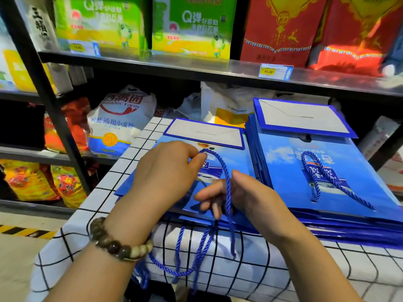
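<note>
A flat blue paper gift bag (231, 164) lies on a table covered with a white checked cloth (104, 192). A blue twisted cord (226, 182) loops up over the bag. My left hand (165, 171), with a bead bracelet at the wrist, pinches the top of the cord loop. My right hand (246, 192) holds the cord lower down between thumb and curled fingers. More blue cords (192, 258) hang over the table's front edge. To the right lies a stack of the same flat blue bags (349, 171), with a cord handle on top.
Dark metal shelves (196, 68) stand behind the table, with green boxes (192, 27) and red gift bags (281, 29) above and flour sacks (117, 123) below. A price tag (275, 71) is clipped to the shelf edge. Yellow-black floor tape (24, 232) runs at the left.
</note>
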{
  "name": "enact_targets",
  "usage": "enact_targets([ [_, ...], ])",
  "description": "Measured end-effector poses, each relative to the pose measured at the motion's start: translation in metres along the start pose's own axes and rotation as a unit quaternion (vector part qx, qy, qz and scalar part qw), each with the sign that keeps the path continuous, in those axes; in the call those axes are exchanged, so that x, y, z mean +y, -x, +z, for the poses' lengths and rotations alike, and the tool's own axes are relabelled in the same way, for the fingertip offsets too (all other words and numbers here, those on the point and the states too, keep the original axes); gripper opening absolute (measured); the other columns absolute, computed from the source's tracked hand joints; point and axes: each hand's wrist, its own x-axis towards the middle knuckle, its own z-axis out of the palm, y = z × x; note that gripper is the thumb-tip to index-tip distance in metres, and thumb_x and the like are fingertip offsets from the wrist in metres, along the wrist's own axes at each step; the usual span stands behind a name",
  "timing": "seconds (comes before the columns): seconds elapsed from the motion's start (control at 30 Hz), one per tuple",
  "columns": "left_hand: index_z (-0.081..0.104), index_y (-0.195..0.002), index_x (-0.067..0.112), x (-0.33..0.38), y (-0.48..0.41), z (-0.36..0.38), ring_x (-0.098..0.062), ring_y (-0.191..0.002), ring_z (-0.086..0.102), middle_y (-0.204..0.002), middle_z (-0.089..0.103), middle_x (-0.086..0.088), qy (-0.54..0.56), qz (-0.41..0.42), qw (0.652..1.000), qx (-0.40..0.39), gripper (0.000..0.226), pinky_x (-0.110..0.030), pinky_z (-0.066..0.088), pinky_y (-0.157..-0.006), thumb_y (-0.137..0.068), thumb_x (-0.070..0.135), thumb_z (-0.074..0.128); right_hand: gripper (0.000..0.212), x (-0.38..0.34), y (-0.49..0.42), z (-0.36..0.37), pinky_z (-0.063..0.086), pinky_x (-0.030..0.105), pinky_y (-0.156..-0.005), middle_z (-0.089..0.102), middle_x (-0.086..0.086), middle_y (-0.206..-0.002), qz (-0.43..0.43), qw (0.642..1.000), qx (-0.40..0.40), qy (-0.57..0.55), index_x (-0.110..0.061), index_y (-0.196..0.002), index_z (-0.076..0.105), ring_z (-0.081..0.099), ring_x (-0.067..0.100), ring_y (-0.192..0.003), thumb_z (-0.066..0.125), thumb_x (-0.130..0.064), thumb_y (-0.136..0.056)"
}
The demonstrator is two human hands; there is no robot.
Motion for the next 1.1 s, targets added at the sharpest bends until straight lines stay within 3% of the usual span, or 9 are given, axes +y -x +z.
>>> enact_targets([
  [0.1, 0.059, -0.073, 0.019, -0.005, -0.001, 0.004, -0.027, -0.081, 0.053, -0.069, 0.055, 0.001, -0.040, -0.018, 0.999, 0.014, 0.037, -0.029, 0.029, -0.055, -0.092, 0.045, 0.042, 0.031, -0.010, 0.008, 0.001, 0.029, 0.020, -0.044, 0.067, 0.004, -0.067, -0.022, 0.999, -0.046, 0.000, -0.019, -0.078, 0.069, 0.046, 0.011, -0.042, 0.044, -0.036, -0.083],
  [0.23, 0.054, -0.111, 0.035, -0.021, 0.000, 0.011, -0.019, -0.095, 0.055, -0.099, 0.057, 0.006, 0.003, -0.044, 0.997, -0.062, 0.032, -0.029, 0.037, -0.071, -0.083, 0.048, 0.057, 0.028, -0.019, -0.005, -0.002, 0.028, 0.016, -0.033, 0.058, 0.002, -0.052, -0.021, 0.997, 0.057, -0.037, -0.016, -0.074, 0.064, 0.046, 0.009, -0.033, 0.044, -0.012, -0.093],
  [0.37, 0.058, -0.074, 0.029, -0.021, 0.015, 0.011, -0.015, -0.068, 0.053, -0.075, 0.055, 0.006, 0.178, -0.030, 0.981, 0.069, 0.013, -0.032, 0.040, -0.064, -0.080, 0.039, 0.061, 0.026, -0.024, -0.022, -0.013, 0.026, 0.017, -0.032, 0.052, 0.001, -0.048, -0.038, 0.981, 0.160, -0.107, -0.007, -0.081, 0.062, 0.041, 0.010, -0.032, 0.040, -0.011, -0.094],
  [0.5, 0.066, -0.067, 0.032, -0.009, 0.031, 0.010, -0.012, -0.065, 0.057, -0.065, 0.063, 0.004, 0.202, -0.027, 0.974, -0.102, 0.039, -0.034, 0.048, -0.065, -0.062, 0.068, 0.051, 0.025, -0.024, -0.035, -0.018, 0.028, 0.017, -0.032, 0.051, 0.000, -0.047, -0.032, 0.974, 0.183, -0.127, -0.007, -0.081, 0.061, 0.042, 0.010, -0.033, 0.040, -0.011, -0.094],
  [0.63, 0.067, -0.071, 0.032, -0.001, 0.030, 0.014, -0.005, -0.071, 0.055, -0.067, 0.062, 0.010, 0.069, 0.005, 0.991, -0.114, 0.023, -0.024, 0.045, -0.063, -0.078, 0.052, 0.059, 0.023, -0.022, -0.038, -0.016, 0.034, 0.018, -0.033, 0.054, 0.000, -0.048, -0.020, 0.975, 0.185, -0.118, -0.006, -0.083, 0.061, 0.047, 0.010, -0.036, 0.041, -0.009, -0.094],
  [0.8, 0.066, -0.065, 0.025, 0.002, 0.027, 0.019, -0.009, -0.057, 0.049, -0.050, 0.052, 0.008, 0.123, 0.019, 0.976, -0.178, 0.021, -0.026, 0.041, -0.058, -0.075, 0.044, 0.066, 0.022, -0.020, -0.038, -0.014, 0.040, 0.018, -0.035, 0.056, 0.002, -0.052, 0.000, 0.973, 0.203, -0.106, -0.006, -0.082, 0.060, 0.052, 0.011, -0.040, 0.042, -0.009, -0.095],
  [0.9, 0.058, -0.062, 0.024, 0.002, 0.024, 0.022, -0.012, -0.061, 0.053, -0.055, 0.055, 0.006, 0.124, 0.014, 0.979, -0.161, 0.022, -0.027, 0.043, -0.060, -0.078, 0.036, 0.066, 0.020, -0.019, -0.032, -0.013, 0.054, 0.030, -0.053, 0.064, 0.009, -0.069, 0.039, 0.971, 0.225, 0.075, -0.006, -0.080, 0.062, 0.062, 0.020, -0.057, 0.052, -0.019, -0.091],
  [1.0, 0.058, -0.064, 0.018, -0.003, 0.022, 0.018, -0.012, -0.061, 0.063, -0.058, 0.064, 0.001, 0.199, -0.029, 0.968, -0.153, 0.019, -0.030, 0.051, -0.066, -0.079, 0.024, 0.067, 0.024, -0.015, -0.004, -0.014, 0.051, 0.038, -0.080, 0.069, 0.003, -0.088, 0.042, 0.875, 0.267, 0.402, -0.012, -0.089, 0.065, 0.064, 0.020, -0.085, 0.060, -0.035, -0.083],
  [1.1, 0.060, -0.061, 0.017, -0.007, 0.022, 0.014, -0.014, -0.065, 0.066, -0.061, 0.069, -0.001, 0.245, -0.044, 0.956, -0.155, 0.018, -0.030, 0.052, -0.069, -0.076, 0.016, 0.070, 0.014, -0.003, 0.034, -0.012, 0.051, 0.033, -0.073, 0.065, -0.011, -0.079, -0.052, 0.862, 0.323, 0.387, -0.026, -0.082, 0.058, 0.063, 0.009, -0.075, 0.069, -0.032, -0.076],
])
